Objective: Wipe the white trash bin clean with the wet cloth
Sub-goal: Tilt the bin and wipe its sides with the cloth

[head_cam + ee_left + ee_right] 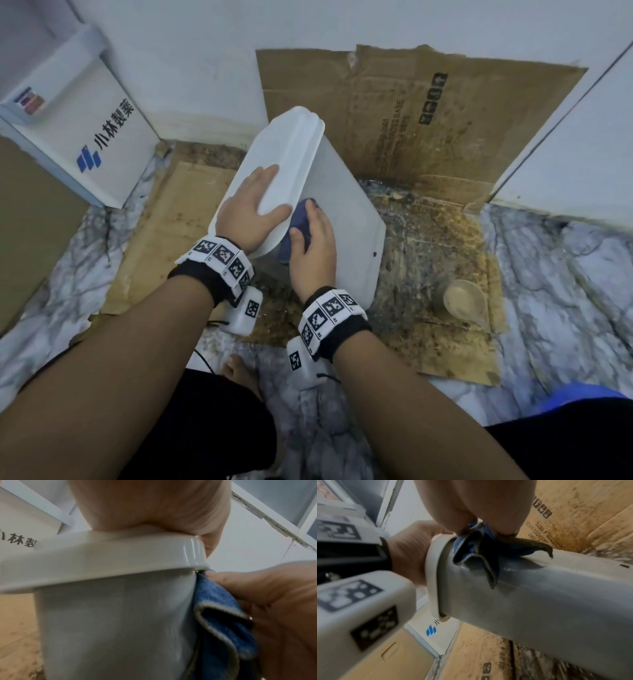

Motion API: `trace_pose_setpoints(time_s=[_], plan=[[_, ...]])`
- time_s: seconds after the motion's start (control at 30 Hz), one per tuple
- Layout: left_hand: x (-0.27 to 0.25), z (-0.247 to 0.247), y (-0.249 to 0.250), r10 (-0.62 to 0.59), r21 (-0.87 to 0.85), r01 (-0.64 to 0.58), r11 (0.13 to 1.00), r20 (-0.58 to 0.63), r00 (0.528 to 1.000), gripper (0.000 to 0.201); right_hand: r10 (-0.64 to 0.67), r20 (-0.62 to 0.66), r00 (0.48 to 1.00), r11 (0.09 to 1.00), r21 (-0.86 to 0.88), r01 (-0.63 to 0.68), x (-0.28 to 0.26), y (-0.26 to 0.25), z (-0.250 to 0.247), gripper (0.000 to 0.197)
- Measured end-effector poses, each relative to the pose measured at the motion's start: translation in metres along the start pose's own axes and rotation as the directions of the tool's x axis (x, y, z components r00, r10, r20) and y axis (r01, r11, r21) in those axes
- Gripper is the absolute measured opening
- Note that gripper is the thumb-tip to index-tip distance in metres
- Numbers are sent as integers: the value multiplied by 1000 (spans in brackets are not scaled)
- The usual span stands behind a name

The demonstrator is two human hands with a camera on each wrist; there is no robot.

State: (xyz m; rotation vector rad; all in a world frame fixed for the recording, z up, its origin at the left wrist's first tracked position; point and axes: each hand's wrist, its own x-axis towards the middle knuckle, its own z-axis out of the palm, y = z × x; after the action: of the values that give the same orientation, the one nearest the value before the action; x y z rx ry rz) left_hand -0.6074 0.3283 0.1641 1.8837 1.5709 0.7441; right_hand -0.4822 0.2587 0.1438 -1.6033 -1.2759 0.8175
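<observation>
The bin [342, 205] leans tilted on dirty cardboard [445, 240], its lid under the flat, spread left hand [253, 209]. The right hand [313, 246] clamps the cloth [297, 219] to its side under the rim. The bin could slip or tip if that palm eases. Only the wrist views show wet streaks and the cloth's grey hem.

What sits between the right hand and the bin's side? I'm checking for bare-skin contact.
The blue cloth, bunched under the right hand against the white trash bin wall; clearest in the left wrist view.
</observation>
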Motion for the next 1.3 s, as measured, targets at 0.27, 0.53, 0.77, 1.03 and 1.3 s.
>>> trace_pose_setpoints(time_s=[0.27,0.53,0.77,1.03,1.3], plan=[[-4,-7,-9,-91,-147,90,985,2,996,79,-73,80,994,989,-123,82,-8,35,2,51],[-4,-13,-19,-150,-277,149,949,18,989,73,55,70,996,978,-204,-40,-27,109,-21,52],[0,-15,-29,-193,-330,199,923,52,980,66,251,-25,968,940,-232,-250,-25,160,-40,52],[10,-19,-19,-307,-502,263,824,-4,952,58,546,-118,829,821,-119,-558,-8,170,-56,50],[14,-14,-12,-216,-246,199,949,-43,975,59,725,-156,670,679,-2,-735,43,143,-98,34]])
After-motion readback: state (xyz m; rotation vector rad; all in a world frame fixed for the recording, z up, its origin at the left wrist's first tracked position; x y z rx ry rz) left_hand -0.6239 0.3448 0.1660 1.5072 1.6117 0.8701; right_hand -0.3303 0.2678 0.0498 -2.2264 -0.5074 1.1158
